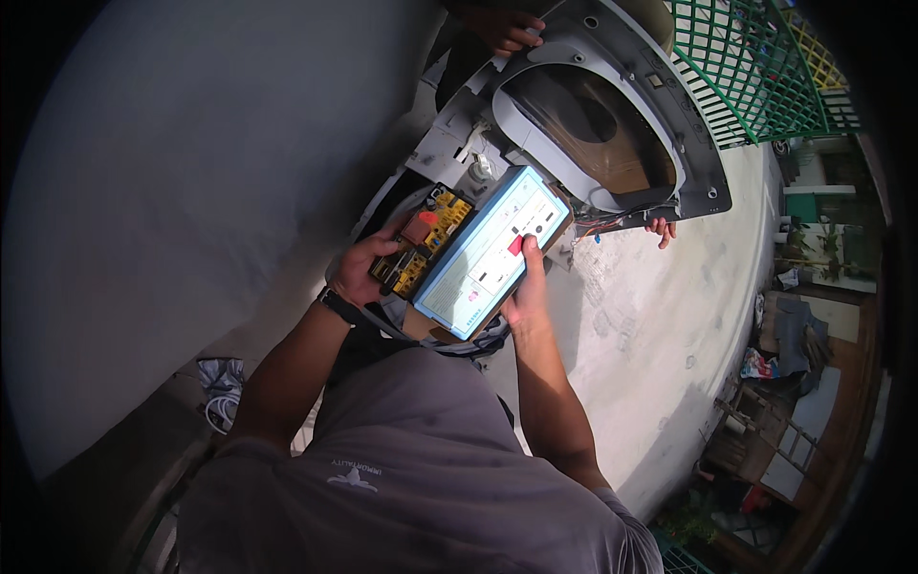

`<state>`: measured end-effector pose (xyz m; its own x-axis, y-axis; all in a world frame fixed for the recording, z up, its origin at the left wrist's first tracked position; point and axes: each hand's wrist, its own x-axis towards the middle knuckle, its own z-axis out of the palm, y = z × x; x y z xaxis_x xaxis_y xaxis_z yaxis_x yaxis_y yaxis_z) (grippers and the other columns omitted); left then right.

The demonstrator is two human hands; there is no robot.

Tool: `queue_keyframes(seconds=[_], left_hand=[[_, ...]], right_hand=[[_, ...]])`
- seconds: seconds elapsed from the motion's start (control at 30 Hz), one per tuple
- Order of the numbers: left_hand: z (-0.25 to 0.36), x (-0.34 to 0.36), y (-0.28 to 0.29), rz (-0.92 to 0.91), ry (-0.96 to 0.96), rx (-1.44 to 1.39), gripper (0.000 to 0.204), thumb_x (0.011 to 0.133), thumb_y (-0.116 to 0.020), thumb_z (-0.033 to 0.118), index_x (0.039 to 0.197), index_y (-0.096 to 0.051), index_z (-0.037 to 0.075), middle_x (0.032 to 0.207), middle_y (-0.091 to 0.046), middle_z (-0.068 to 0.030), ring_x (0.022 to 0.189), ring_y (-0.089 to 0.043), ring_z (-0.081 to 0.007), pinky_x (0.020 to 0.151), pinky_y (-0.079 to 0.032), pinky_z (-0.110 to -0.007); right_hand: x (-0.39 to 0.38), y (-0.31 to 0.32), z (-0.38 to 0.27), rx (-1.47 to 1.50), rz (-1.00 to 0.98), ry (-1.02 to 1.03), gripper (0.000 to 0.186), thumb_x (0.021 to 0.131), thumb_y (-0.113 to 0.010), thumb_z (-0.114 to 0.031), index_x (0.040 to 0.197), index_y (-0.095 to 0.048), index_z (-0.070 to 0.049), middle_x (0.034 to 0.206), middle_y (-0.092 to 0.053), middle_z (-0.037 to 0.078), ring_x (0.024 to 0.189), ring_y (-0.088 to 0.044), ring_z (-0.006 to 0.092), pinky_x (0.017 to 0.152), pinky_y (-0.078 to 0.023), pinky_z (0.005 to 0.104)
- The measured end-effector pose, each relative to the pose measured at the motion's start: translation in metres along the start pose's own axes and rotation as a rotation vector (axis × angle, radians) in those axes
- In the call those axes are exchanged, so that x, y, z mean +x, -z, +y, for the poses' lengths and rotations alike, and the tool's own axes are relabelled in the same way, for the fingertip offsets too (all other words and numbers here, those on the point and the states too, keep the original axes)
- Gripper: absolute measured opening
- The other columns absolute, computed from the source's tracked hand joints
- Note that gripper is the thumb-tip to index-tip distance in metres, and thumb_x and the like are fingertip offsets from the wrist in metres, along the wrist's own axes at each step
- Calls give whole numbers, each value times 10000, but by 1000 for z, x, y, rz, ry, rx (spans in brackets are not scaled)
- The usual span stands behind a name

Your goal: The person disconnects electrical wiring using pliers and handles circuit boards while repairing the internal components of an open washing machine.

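Observation:
My left hand [363, 268] grips the edge of a circuit board [421, 239] with yellow parts and an orange-brown block on it. My right hand [526, 287] grips a long light-blue cardboard box [478, 277], its thumb resting on the printed top face. Board and box are side by side, touching or nearly so, over the opened top of a white appliance [449, 143]. Beyond them is a grey top panel [698, 172] with a lid window and hanging wires, held by another person's hands [512, 33] [660, 230], one at the upper left and one at the lower right.
A pale wall [163, 172] fills the left side, with a silvery bag and white hose [220, 392] at its foot. Green lattice fencing [755, 67] stands at the upper right. Piled boards [794, 402], plants and assorted items line the far right of the concrete ground [650, 373].

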<state>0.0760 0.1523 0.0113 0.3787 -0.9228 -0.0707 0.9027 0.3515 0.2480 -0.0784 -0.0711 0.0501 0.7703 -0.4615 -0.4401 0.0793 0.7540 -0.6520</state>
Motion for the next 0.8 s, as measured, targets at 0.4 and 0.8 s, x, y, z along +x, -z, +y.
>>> queue_keyframes(seconds=[0.4, 0.8], left_hand=[[14, 27, -9, 35, 131, 29, 548, 1058, -490, 283, 1535, -401, 28, 1402, -606, -168, 1200, -671, -237, 996, -573, -386], [18, 35, -28, 11, 126, 185, 547, 1050, -495, 298, 1522, -425, 32, 1395, -617, -137, 1200, -667, -193, 1008, -559, -357]], right_hand=[[-9, -7, 11, -37, 1, 3, 670, 1001, -652, -456, 1468, -451, -20, 1395, -590, 138, 1275, -587, 281, 1095, -481, 441], [-7, 3, 13, -53, 16, -3, 640, 1036, -566, -475, 1485, -428, -40, 1408, -581, 132, 1272, -586, 284, 1086, -484, 447]])
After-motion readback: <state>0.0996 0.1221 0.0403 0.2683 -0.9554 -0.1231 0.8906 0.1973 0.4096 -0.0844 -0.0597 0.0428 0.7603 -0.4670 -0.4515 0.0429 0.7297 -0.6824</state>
